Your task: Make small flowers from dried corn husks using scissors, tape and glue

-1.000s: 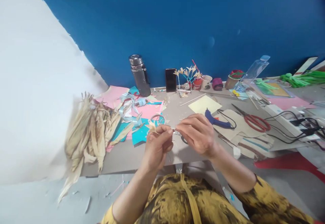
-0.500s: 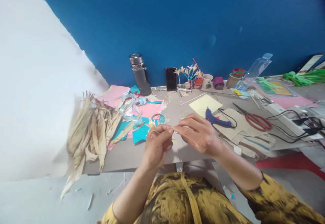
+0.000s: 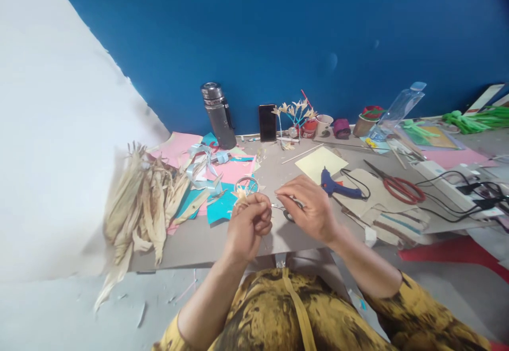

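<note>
My left hand (image 3: 249, 226) is closed round a small pale flower that looks made of dried corn husk (image 3: 240, 198). Its petals poke out above the fingers; the lower part is hidden in the fist. A short way to the right, my right hand (image 3: 310, 208) has thumb and fingertips pinched together, apart from the left hand. Whatever is in that pinch is too small to make out. Small dark-handled scissors (image 3: 293, 212) lie on the table, partly covered by my right hand. Behind the flower rests a roll of tape (image 3: 247, 183) on blue paper (image 3: 218, 210).
Dried corn husks (image 3: 131, 208) hang over the left table edge. A blue glue gun (image 3: 342, 187), red-handled scissors (image 3: 403, 189) and a power strip (image 3: 447, 186) with cables lie to the right. A flask (image 3: 219, 117), phone (image 3: 268, 123) and finished husk flowers (image 3: 294, 110) stand at the back.
My right hand has drawn away from the left hand, opening a gap between them. The left fingers have curled in more tightly. The small scissors behind the right hand show more.
</note>
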Tool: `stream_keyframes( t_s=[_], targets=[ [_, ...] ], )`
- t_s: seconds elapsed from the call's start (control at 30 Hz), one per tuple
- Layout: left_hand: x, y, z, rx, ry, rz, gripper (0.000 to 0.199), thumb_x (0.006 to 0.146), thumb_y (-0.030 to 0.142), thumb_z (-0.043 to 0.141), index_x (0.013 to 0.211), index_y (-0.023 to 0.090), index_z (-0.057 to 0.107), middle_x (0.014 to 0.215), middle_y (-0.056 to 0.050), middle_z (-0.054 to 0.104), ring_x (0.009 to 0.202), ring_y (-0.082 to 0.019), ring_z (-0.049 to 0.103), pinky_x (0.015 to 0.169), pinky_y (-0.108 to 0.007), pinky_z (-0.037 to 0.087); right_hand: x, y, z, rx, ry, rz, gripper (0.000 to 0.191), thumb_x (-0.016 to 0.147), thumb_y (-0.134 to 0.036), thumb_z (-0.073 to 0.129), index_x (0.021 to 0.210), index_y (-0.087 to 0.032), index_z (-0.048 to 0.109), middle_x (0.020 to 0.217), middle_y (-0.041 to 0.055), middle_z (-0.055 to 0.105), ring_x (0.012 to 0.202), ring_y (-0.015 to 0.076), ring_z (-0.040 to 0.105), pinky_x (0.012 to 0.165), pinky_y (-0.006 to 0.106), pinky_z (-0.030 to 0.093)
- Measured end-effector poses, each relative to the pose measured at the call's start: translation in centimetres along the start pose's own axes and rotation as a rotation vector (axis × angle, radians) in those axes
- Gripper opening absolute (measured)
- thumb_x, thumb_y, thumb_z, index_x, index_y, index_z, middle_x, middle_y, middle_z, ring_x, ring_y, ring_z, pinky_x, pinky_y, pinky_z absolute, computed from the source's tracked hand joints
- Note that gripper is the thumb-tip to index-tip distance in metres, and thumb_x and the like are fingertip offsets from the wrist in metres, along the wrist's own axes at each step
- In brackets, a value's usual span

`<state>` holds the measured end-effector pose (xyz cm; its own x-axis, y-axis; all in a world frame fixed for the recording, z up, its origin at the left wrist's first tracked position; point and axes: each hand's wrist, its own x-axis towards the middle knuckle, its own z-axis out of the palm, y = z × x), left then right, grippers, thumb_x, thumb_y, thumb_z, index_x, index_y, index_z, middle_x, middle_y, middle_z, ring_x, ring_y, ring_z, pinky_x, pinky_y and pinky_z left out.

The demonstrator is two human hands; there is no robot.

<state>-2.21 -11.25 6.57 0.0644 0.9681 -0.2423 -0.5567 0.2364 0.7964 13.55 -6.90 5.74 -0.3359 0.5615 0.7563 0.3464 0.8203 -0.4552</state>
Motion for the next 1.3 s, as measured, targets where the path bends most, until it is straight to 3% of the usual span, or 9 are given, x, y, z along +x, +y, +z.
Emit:
stream_keyframes(
  t_s=[0.23, 0.43, 0.6, 0.73, 0.83, 1.0, 1.3],
  targets=[
    [0.0, -0.3, 0.0, 0.017, 0.015, 0.045, 0.021, 0.069, 0.021, 0.064, 0.055, 0.015, 0.051, 0.047, 0.007, 0.031, 0.038, -0.002, 0.021, 0.04, -0.017, 0.013, -0.7, -0.7, 0.7, 0.136, -0.029, 0.177, 0.012, 0.094, -0.02, 0.06, 0.088, -0.019, 0.07, 0.077, 0.0044, 0.07, 0.075, 0.0165, 0.061, 0.072, 0.03, 0.047],
    [-0.1, -0.3, 0.2, 0.127, 0.135, 0.136, 0.017, 0.065, 0.029, 0.076, 0.065, 0.012, 0.071, 0.041, 0.009, 0.033, 0.039, -0.003, 0.023, 0.041, -0.019, 0.016, -0.5, -1.4, 0.7, 0.398, -0.032, 0.553, 0.018, 0.089, -0.031, 0.064, 0.079, -0.018, 0.071, 0.071, 0.0017, 0.066, 0.06, 0.0123, 0.053, 0.056, 0.025, 0.041],
    [-0.2, 0.0, 0.1, 0.13, 0.172, 0.162, 0.022, 0.053, 0.026, 0.085, 0.062, 0.013, 0.069, 0.044, 0.008, 0.041, 0.038, -0.002, 0.025, 0.042, -0.02, 0.016, -0.5, -1.7, 0.6, 0.663, -0.047, 0.772, 0.031, 0.083, -0.046, 0.071, 0.077, -0.015, 0.071, 0.059, -0.0023, 0.053, 0.051, 0.0087, 0.036, 0.047, 0.024, 0.029],
    [-0.3, 0.0, -0.2, 0.067, 0.096, 0.122, 0.029, 0.06, 0.03, 0.084, 0.056, 0.015, 0.059, 0.044, 0.009, 0.035, 0.039, -0.002, 0.022, 0.041, -0.019, 0.016, -0.8, -1.5, 0.6, 0.8, -0.092, 0.834, 0.033, 0.08, -0.048, 0.075, 0.078, -0.015, 0.07, 0.06, -0.0021, 0.054, 0.054, 0.0086, 0.035, 0.051, 0.024, 0.029],
    [-0.3, 0.0, -0.3, 0.081, 0.062, 0.109, 0.029, 0.066, 0.036, 0.081, 0.063, 0.014, 0.063, 0.045, 0.009, 0.033, 0.04, -0.002, 0.021, 0.042, -0.018, 0.016, -0.9, -1.2, 0.6, 0.884, -0.115, 0.858, 0.032, 0.08, -0.046, 0.076, 0.074, -0.016, 0.068, 0.061, -0.0017, 0.055, 0.055, 0.0086, 0.036, 0.053, 0.025, 0.029],
    [-0.3, 0.0, -0.1, 0.121, 0.095, 0.122, 0.026, 0.061, 0.03, 0.084, 0.074, 0.014, 0.068, 0.045, 0.011, 0.034, 0.039, -0.001, 0.022, 0.042, -0.018, 0.016, -0.7, -1.2, 0.6, 0.893, -0.097, 0.867, 0.033, 0.077, -0.045, 0.079, 0.071, -0.016, 0.064, 0.06, -0.0027, 0.052, 0.054, 0.0083, 0.034, 0.052, 0.025, 0.025],
    [0.1, -0.2, -0.3, 0.138, 0.134, 0.138, 0.028, 0.059, 0.03, 0.085, 0.073, 0.014, 0.068, 0.043, 0.01, 0.035, 0.039, -0.002, 0.025, 0.043, -0.019, 0.017, -0.9, -0.7, 1.1, 0.951, -0.129, 0.882, 0.032, 0.077, -0.042, 0.078, 0.069, -0.016, 0.062, 0.059, -0.0032, 0.051, 0.054, 0.0083, 0.035, 0.053, 0.025, 0.026]
  ],
)
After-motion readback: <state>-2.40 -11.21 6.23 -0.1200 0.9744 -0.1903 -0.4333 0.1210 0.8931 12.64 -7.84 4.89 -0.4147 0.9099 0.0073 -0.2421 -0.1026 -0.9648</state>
